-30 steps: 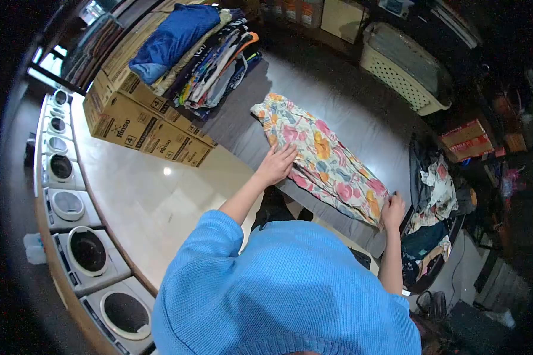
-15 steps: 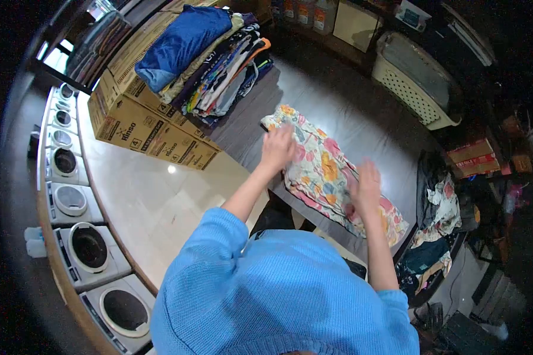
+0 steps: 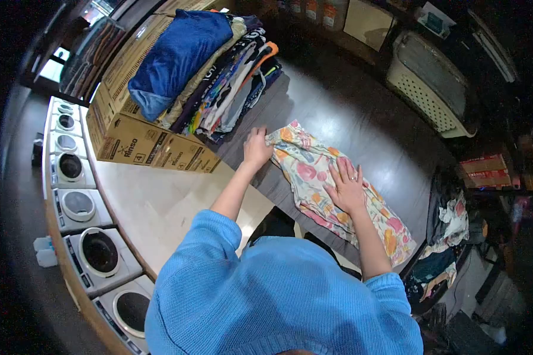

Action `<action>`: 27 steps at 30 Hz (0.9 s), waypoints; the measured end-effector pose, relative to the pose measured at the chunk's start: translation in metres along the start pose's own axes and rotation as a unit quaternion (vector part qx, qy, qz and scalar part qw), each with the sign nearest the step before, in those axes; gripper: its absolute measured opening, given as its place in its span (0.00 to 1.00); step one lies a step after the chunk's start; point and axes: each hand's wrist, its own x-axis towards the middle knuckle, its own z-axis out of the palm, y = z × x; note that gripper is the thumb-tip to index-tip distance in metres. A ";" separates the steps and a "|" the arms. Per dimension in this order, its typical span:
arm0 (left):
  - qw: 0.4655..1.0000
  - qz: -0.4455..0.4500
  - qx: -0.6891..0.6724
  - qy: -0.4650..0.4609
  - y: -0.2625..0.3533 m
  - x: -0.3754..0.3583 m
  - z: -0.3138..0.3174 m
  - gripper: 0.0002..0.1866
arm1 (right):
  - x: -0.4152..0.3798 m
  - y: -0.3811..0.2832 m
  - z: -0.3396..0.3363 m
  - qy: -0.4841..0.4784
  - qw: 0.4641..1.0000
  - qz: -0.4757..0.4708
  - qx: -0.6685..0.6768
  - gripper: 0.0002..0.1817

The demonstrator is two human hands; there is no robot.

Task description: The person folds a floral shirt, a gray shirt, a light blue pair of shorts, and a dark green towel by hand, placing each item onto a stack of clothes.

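Observation:
A floral garment [image 3: 305, 171], cream with pink and orange flowers, lies as a long folded strip on the dark wooden table [image 3: 331, 106]. At its far left corner, my left hand [image 3: 257, 147] has its fingers closed on the cloth's edge. My right hand [image 3: 346, 188] rests flat on the middle of the garment, fingers spread, with a ring on one finger. The exact kind of garment does not show.
A tall stack of folded clothes [image 3: 225, 77], topped by a blue velvety piece [image 3: 180, 56], stands at the back left beside Rinso cartons [image 3: 142, 142]. Loose clothes [image 3: 438, 254] lie at the right. A cream laundry basket [image 3: 423, 100] sits at the back right; washing machines [image 3: 80, 204] line the left.
My left hand has moved left to the garment's corner and closed on it. My right hand has come down flat onto the middle of the cloth.

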 end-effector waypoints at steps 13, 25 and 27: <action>0.892 0.429 -0.014 -0.140 0.119 -0.165 0.077 0.38 | -0.239 0.102 -0.047 0.009 0.945 0.324 -0.036 0.25; 0.845 0.247 -0.334 -0.337 0.182 -0.240 0.074 0.55 | -0.121 0.040 -0.180 -0.003 0.746 0.252 0.617 0.15; 0.835 0.092 -0.451 -0.301 0.171 -0.256 0.103 0.44 | -0.063 0.013 -0.192 -0.036 0.675 0.269 0.686 0.14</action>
